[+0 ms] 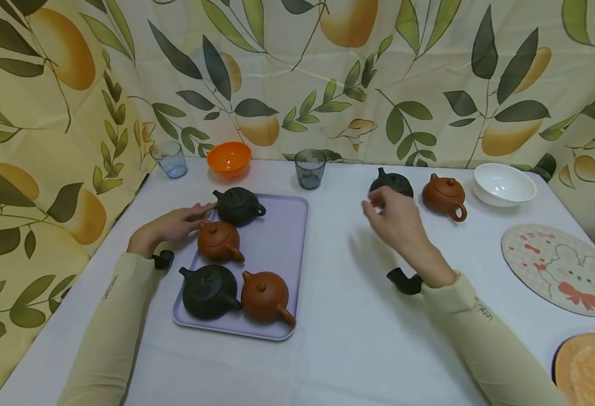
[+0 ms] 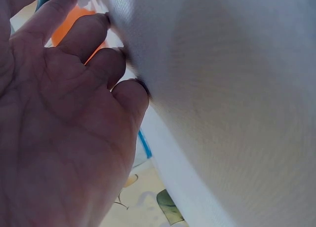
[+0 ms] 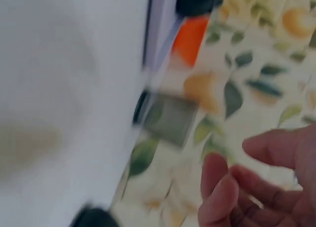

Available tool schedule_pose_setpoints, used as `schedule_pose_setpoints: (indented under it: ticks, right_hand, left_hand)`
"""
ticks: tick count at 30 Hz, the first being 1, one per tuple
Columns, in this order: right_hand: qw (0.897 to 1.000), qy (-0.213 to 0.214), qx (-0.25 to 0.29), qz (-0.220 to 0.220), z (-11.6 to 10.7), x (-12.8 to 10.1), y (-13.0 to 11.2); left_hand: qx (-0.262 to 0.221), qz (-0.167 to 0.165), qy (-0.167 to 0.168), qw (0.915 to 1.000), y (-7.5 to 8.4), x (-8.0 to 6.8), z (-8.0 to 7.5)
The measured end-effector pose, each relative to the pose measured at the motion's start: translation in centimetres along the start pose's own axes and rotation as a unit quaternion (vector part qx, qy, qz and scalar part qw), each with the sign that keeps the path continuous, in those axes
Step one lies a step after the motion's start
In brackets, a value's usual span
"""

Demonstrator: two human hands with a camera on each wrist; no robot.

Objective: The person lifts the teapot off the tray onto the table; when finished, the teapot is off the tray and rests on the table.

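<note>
Orange bowl [image 1: 229,158], white bowl [image 1: 503,184], two glasses, rabbit mat [image 1: 561,269].

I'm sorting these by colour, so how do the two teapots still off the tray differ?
The dark teapot is nearly black, the brown teapot reddish-brown. The dark one stands nearer the tray and the right hand hovers before it, covering part of it; the brown one stands in full view beside the white bowl. Both are squat, lidded and upright on the table.

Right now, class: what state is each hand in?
Left hand: open, fingers straight, resting beside the tray.
Right hand: open, holding nothing, raised near the black teapot.
</note>
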State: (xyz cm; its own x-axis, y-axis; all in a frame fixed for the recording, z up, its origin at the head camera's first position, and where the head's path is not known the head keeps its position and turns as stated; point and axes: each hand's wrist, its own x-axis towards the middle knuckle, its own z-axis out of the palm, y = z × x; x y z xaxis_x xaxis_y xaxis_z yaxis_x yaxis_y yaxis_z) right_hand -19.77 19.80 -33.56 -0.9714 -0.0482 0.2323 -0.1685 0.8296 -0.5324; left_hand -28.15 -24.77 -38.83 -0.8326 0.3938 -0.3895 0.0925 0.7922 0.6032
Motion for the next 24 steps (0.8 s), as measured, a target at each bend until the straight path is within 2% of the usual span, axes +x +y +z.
schedule_pose_setpoints:
  ticks: [5, 7, 11, 13, 17, 20, 24]
  right_hand:
    - [0.991, -0.071, 0.029, -0.109, 2.2, -2.1, -3.9]
    - [0.983, -0.103, 0.041, -0.143, 2.8, -3.0, -5.2]
    - [0.966, -0.174, 0.062, -0.182, 3.9, -5.0, -7.0]
    - [0.958, -0.201, 0.061, -0.194, 4.6, -5.8, -7.6]
    - [0.948, -0.247, 0.054, -0.191, 6.0, -7.2, -8.4]
    - [0.946, -0.268, 0.058, -0.173, 6.4, -7.6, -8.8]
    - [0.948, -0.272, 0.049, -0.161, 6.3, -7.7, -9.0]
  left_hand:
    - [-0.003, 0.004, 0.001, 1.0, 0.0, 0.1, -0.1]
    - [-0.005, 0.006, 0.001, 1.0, 0.0, 0.2, -0.1]
    - [-0.003, 0.005, 0.001, 1.0, 0.0, 0.3, -0.2]
    - [0.0, 0.002, 0.002, 1.0, 0.0, 0.3, -0.2]
    - [0.005, -0.003, 0.002, 1.0, -0.1, 0.3, -0.1]
    - [0.004, -0.007, -0.001, 1.0, -0.1, 0.2, -0.1]
    - [0.003, -0.007, -0.001, 1.0, -0.1, 0.2, 0.0]
